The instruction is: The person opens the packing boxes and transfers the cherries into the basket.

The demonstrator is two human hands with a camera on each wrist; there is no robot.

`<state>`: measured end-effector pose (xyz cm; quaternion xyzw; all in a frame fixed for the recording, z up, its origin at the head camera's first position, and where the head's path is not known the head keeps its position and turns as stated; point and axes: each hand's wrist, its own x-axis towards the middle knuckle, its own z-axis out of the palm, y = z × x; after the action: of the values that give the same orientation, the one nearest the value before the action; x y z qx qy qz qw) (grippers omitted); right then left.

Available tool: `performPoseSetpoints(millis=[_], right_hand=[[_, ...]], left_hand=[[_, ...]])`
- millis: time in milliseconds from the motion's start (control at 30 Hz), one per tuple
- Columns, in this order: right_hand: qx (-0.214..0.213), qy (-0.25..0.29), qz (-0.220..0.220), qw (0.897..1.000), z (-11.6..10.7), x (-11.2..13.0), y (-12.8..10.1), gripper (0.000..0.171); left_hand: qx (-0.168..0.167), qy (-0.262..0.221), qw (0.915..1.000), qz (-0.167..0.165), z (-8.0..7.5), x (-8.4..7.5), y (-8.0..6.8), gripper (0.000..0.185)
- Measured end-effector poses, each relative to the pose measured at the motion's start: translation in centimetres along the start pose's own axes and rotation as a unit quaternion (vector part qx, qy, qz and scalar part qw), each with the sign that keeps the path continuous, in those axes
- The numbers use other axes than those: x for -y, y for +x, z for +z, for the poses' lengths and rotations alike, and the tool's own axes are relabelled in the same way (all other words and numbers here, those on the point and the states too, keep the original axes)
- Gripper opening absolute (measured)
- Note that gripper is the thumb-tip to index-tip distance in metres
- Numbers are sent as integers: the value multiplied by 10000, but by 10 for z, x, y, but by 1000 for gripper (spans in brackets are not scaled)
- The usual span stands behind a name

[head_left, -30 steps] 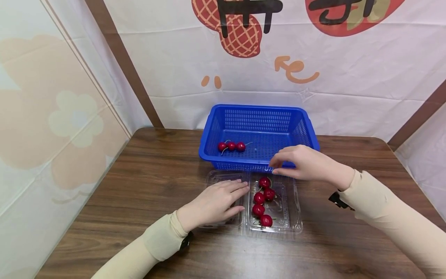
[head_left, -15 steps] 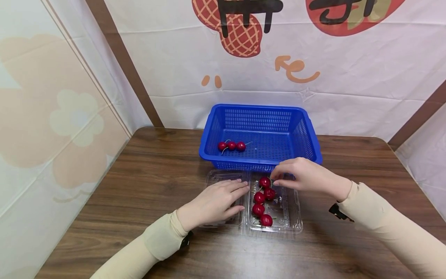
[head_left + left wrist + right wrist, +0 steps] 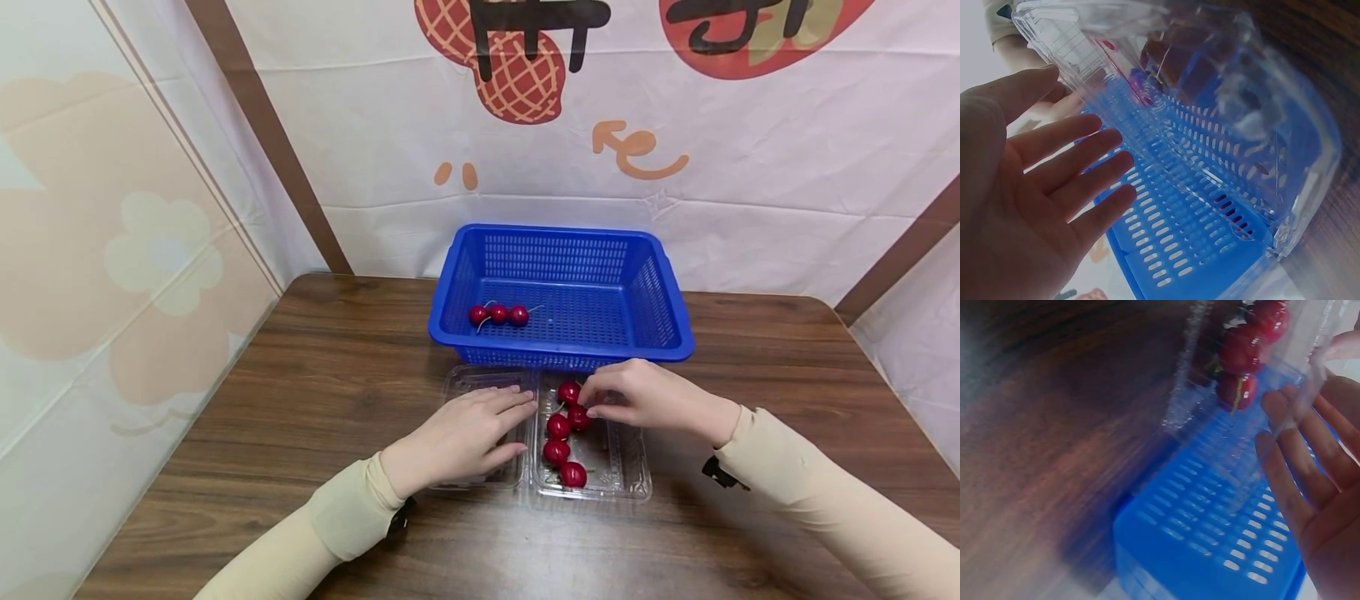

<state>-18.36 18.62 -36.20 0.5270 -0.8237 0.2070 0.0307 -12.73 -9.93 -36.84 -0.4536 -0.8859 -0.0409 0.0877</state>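
A clear plastic clamshell box lies unfolded on the table, its lid half (image 3: 480,379) on the left and its base (image 3: 626,487) on the right. Several red cherries (image 3: 557,452) stand in a rough column along the base's left side. My left hand (image 3: 457,433) lies across the lid half, fingers extended toward the hinge; the left wrist view shows its spread fingers beside the clear plastic. Over the base's upper part, my right hand (image 3: 648,398) has its fingertips at the upper cherries. In the right wrist view its thumb and fingers are apart, and no held cherry shows.
A blue slotted basket (image 3: 675,292) sits right behind the box, with three stemmed cherries (image 3: 498,314) at its front left. The wooden table (image 3: 360,358) extends on both sides. A printed white cloth (image 3: 375,125) hangs behind the table.
My right hand has come down from the basket's front rim toward me, to the upper cherries in the base. The left hand stays where it was.
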Motion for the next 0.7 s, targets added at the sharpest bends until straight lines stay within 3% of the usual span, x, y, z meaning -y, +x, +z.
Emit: performPoseSetpoints(millis=[700], right_hand=[[177,165,351,9991,22,-10,-6,25]], left_hand=[[14,47,10000,-15,1,0,1,50]])
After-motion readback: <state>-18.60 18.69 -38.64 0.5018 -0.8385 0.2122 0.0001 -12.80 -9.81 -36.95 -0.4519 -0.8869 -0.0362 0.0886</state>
